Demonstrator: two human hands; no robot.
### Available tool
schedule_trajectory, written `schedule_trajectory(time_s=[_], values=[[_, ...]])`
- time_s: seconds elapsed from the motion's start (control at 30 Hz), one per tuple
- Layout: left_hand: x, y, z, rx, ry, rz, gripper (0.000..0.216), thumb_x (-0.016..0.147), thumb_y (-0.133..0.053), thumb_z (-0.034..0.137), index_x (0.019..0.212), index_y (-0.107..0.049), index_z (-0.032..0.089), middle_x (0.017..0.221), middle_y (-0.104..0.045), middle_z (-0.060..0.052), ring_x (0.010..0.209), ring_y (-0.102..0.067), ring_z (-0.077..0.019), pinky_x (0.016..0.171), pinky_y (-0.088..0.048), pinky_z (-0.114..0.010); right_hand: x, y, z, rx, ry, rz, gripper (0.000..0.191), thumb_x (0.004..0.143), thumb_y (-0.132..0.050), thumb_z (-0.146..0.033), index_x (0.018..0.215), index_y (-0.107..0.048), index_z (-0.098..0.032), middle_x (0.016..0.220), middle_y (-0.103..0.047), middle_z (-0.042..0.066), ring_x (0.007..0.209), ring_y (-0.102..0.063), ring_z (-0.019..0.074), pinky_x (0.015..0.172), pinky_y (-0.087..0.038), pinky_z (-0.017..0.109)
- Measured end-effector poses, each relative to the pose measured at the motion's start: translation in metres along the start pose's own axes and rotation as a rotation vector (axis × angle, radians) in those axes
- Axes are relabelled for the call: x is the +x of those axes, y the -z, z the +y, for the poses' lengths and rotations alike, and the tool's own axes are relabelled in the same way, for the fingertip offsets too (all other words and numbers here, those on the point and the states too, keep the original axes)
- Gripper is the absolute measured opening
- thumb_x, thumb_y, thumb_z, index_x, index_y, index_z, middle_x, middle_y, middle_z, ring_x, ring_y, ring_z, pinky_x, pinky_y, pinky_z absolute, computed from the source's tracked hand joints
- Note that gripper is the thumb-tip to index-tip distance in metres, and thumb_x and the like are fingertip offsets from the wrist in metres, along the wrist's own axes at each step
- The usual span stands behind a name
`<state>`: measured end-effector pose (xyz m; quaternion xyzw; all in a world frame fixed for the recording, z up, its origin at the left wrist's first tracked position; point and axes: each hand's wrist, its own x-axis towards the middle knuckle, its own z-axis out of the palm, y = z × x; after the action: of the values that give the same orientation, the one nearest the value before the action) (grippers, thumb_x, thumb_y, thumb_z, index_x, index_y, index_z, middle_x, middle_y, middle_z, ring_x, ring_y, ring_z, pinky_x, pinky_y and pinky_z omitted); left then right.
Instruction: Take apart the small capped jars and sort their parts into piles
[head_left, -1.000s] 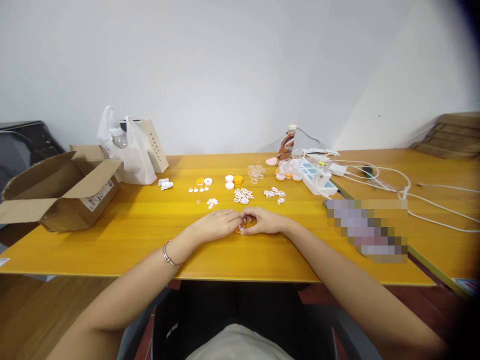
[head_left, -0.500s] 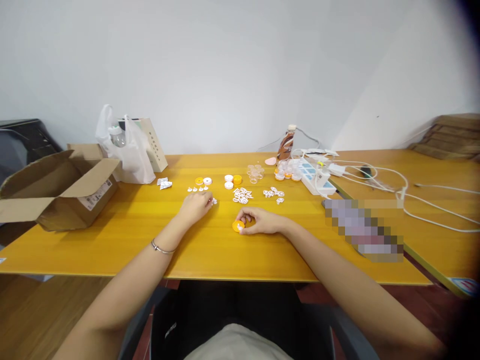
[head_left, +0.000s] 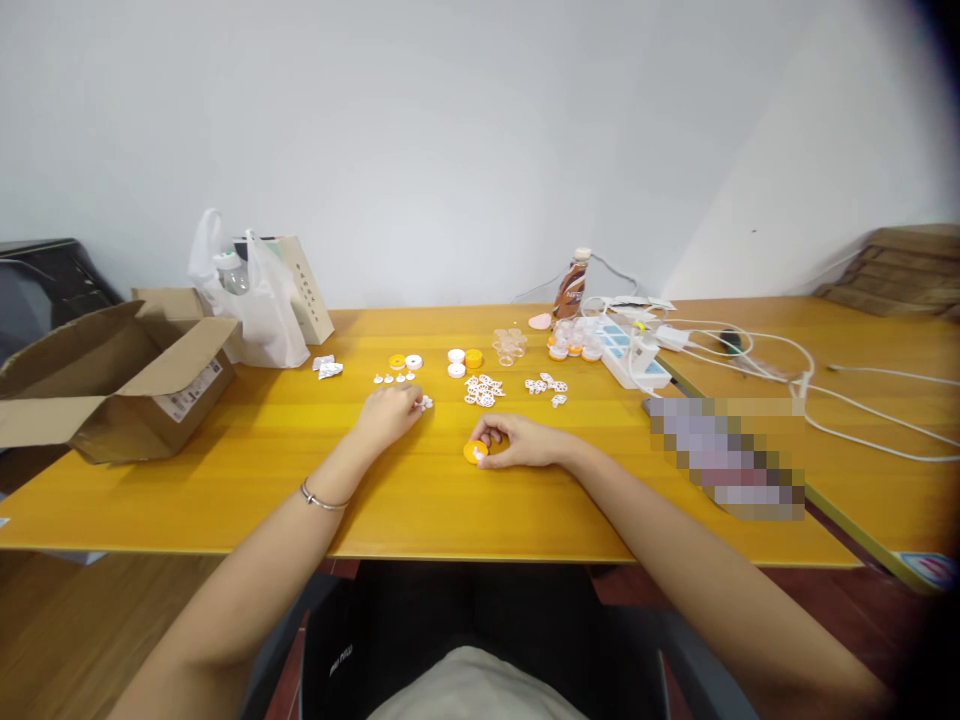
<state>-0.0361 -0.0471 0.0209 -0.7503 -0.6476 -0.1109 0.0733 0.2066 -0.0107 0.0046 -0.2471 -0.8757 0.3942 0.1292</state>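
Note:
My right hand (head_left: 517, 441) grips the rim of a round yellow plastic disc (head_left: 470, 453) between thumb and fingers, low over the table. A small white piece (head_left: 478, 455) sits on the disc by the thumb. My left hand (head_left: 390, 412) is closed, its fingertips down at a few small white plastic parts (head_left: 427, 402); whatever is between the fingers is hidden. Behind it stand several small white pegged pieces (head_left: 394, 378). Past the right hand lies a pile of white cut-out plastic pieces (head_left: 482, 391), with a smaller group of similar pieces (head_left: 546, 384) to its right.
Yellow and white round caps (head_left: 456, 357) and clear rings (head_left: 510, 346) lie farther back. A power strip (head_left: 630, 355) with cables, clear-topped orange pieces (head_left: 574, 342) and a bottle (head_left: 573, 285) stand right. An open cardboard box (head_left: 180, 390) and a plastic bag (head_left: 262, 310) are left.
Almost nothing differs. Both hands stay in place, the right one still on the yellow disc; the whole view has shifted very slightly.

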Motion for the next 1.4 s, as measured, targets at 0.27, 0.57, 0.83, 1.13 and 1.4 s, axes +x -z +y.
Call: schedule_trajectory(time_s=[0.27,0.57,0.83,1.13,1.4], values=[[-0.012,0.006,0.022,-0.361,-0.409,0.022,0.018,0.086,-0.047,0.029,0.089,-0.059,0.017,0.084,-0.062,-0.005,0.079,-0.057,-0.0147,0.073,-0.043,-0.025,0.0,-0.001,0.001,0.041,0.013,0.003,0.033,0.065,-0.067,-0.032,0.092,-0.056,-0.017,0.078,-0.051,-0.001,0.07,-0.046,0.011,0.065,-0.04,0.024],[-0.016,-0.006,0.049,-0.431,-0.769,-0.017,0.021,0.09,-0.042,0.025,0.091,-0.061,0.018,0.095,-0.062,-0.005,0.088,-0.055,-0.014,0.082,-0.04,-0.026,0.003,0.001,0.001,0.026,0.032,-0.018,0.029,0.065,-0.068,-0.035,0.082,-0.054,-0.016,0.074,-0.049,-0.002,0.068,-0.044,0.0103,0.064,-0.038,0.024],[-0.014,-0.016,0.049,-0.126,-0.831,0.142,0.021,0.091,-0.039,0.023,0.088,-0.059,0.017,0.089,-0.063,-0.004,0.079,-0.054,-0.0141,0.07,-0.036,-0.028,0.003,0.001,0.001,0.104,0.003,-0.016,0.033,0.062,-0.07,-0.039,0.08,-0.055,-0.016,0.071,-0.048,-0.003,0.065,-0.043,0.0098,0.062,-0.038,0.024],[-0.016,-0.017,0.048,-0.041,-0.839,0.163,0.019,0.09,-0.039,0.02,0.091,-0.058,0.017,0.091,-0.062,-0.005,0.079,-0.054,-0.014,0.071,-0.037,-0.028,0.004,0.001,0.003,0.118,0.008,-0.012,0.034,0.062,-0.07,-0.041,0.08,-0.055,-0.016,0.069,-0.047,-0.004,0.064,-0.042,0.0093,0.061,-0.038,0.024],[-0.015,-0.016,0.05,-0.057,-0.814,0.16,0.022,0.091,-0.038,0.024,0.09,-0.059,0.017,0.088,-0.062,-0.005,0.08,-0.054,-0.0143,0.071,-0.037,-0.028,0.004,0.0,0.001,0.112,0.005,-0.015,0.033,0.063,-0.07,-0.04,0.079,-0.054,-0.016,0.069,-0.046,-0.004,0.063,-0.042,0.0092,0.06,-0.037,0.023]])
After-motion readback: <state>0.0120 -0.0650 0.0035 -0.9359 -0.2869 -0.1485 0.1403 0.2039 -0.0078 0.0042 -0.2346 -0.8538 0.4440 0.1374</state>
